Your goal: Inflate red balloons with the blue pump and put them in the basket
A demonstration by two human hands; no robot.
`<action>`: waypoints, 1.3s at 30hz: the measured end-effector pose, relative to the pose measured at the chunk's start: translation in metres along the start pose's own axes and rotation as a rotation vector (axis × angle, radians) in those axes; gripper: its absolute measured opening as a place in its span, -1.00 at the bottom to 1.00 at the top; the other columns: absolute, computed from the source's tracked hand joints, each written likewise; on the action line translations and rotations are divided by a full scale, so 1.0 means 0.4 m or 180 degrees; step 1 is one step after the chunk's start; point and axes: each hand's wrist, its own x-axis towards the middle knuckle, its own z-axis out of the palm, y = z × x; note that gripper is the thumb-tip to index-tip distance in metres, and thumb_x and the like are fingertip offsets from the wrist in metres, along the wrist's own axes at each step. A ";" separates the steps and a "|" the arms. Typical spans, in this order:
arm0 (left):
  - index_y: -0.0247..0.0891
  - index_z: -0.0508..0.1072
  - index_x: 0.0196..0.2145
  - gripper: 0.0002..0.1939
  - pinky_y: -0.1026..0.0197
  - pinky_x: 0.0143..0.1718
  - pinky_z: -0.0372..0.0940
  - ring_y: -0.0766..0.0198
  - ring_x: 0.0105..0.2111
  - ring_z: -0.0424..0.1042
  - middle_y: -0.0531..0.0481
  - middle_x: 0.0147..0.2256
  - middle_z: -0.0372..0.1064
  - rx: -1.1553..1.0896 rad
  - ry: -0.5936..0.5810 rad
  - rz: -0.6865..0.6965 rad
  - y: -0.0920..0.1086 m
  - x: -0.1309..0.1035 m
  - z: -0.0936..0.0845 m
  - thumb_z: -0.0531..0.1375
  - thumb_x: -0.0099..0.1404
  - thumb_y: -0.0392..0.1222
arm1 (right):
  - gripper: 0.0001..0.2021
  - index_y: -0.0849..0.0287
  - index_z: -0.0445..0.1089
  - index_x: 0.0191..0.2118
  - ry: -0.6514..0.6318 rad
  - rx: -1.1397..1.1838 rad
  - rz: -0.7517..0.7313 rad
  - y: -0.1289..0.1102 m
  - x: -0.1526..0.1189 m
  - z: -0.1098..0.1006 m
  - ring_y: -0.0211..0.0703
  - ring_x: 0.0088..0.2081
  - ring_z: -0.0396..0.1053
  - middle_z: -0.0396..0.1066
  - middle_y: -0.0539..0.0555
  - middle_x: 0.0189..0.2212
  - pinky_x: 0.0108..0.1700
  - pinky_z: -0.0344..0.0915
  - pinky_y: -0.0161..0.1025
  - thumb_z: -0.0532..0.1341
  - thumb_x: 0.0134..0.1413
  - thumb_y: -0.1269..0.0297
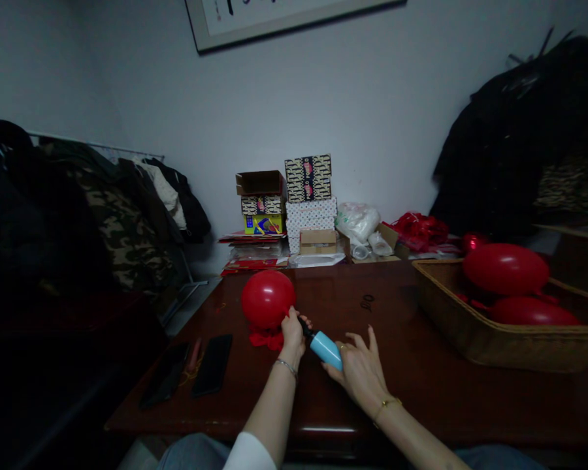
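L hand is clenched round the black nozzle end of the blue pump, w/ the neck of the inflated red balloon at its fingertips. R hand is at the pump's near end, thumb and a finger against it, other fingers spread — can't tell if it grips. Pump is tilted above the bench; balloon is just past L hand, crumpled red pieces below it.

To the L: two dark flat items w/ a small reddish tube btwn them. Black loops lie mid-bench. On the R, a wicker basket holds red balloons — stacked boxes stand near the wall.
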 end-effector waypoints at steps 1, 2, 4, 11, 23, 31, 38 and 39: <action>-0.24 0.19 -0.47 -0.70 0.34 -0.68 0.12 0.40 -0.74 0.19 0.13 -0.70 0.16 0.0018 0.0028 0.0023 -0.001 0.001 -0.002 0.13 0.22 0.02 | -0.62 0.23 0.44 -0.21 0.0021 -0.0002 -0.0012 -0.001 -0.001 0.004 0.05 -0.03 0.29 0.50 0.14 -0.36 0.24 -0.37 0.18 0.11 0.05 0.01; -0.24 0.18 -0.47 -0.70 0.35 -0.69 0.10 0.41 -0.75 0.17 0.14 -0.70 0.16 0.0032 0.0056 0.0031 -0.002 0.003 -0.004 0.11 0.23 0.02 | -0.61 0.22 0.44 -0.20 0.0049 0.0000 -0.0026 -0.001 -0.004 0.008 0.05 -0.03 0.29 0.50 0.14 -0.36 0.24 -0.36 0.17 0.11 0.05 0.01; -0.24 0.17 -0.48 -0.70 0.36 -0.71 0.07 0.42 -0.76 0.15 0.15 -0.71 0.13 0.0033 0.0070 0.0007 -0.004 0.007 -0.010 0.09 0.25 0.02 | -0.61 0.21 0.44 -0.20 0.0089 0.0018 -0.0046 0.002 -0.015 0.014 0.04 -0.03 0.29 0.50 0.13 -0.37 0.24 -0.36 0.17 0.11 0.06 -0.01; -0.23 0.16 -0.47 -0.70 0.37 -0.72 0.05 0.41 -0.76 0.15 0.18 -0.71 0.11 -0.0015 0.0167 0.0020 0.013 0.032 -0.023 0.11 0.23 0.02 | -0.65 0.20 0.43 -0.17 0.0136 0.0100 -0.0107 0.049 -0.083 0.000 0.04 -0.04 0.30 0.50 0.11 -0.32 0.24 -0.35 0.19 0.19 0.01 0.05; -0.23 0.16 -0.47 -0.64 0.38 -0.71 0.04 0.44 -0.77 0.14 0.21 -0.72 0.09 -0.0096 0.0174 0.0111 0.047 0.050 -0.030 0.20 0.12 0.08 | -0.66 0.16 0.42 -0.16 0.0246 0.0176 -0.0138 0.099 -0.161 -0.019 0.02 -0.03 0.31 0.50 0.07 -0.32 0.25 -0.34 0.19 0.21 -0.02 0.05; -0.22 0.15 -0.48 -0.68 0.37 -0.71 0.05 0.42 -0.76 0.15 0.18 -0.71 0.12 -0.0004 0.0131 0.0098 0.026 0.019 -0.015 0.13 0.19 0.05 | -0.65 0.18 0.43 -0.18 0.0076 0.0149 -0.0052 0.060 -0.099 -0.009 0.04 -0.03 0.30 0.50 0.10 -0.33 0.25 -0.37 0.19 0.19 0.00 0.04; -0.22 0.16 -0.47 -0.73 0.35 -0.69 0.09 0.40 -0.75 0.16 0.16 -0.72 0.13 0.0015 0.0008 0.0011 -0.003 -0.012 0.008 0.10 0.23 -0.01 | -0.63 0.21 0.44 -0.19 0.0039 0.0084 0.0002 0.010 -0.013 0.004 0.04 -0.02 0.29 0.50 0.12 -0.34 0.25 -0.37 0.15 0.15 0.02 0.02; -0.22 0.16 -0.47 -0.72 0.35 -0.69 0.09 0.40 -0.75 0.16 0.16 -0.72 0.13 0.0011 0.0012 0.0008 -0.004 -0.014 0.009 0.10 0.23 0.00 | -0.62 0.21 0.44 -0.19 0.0039 0.0077 0.0006 0.005 -0.008 0.005 0.04 -0.02 0.29 0.50 0.13 -0.34 0.25 -0.37 0.15 0.15 0.02 0.02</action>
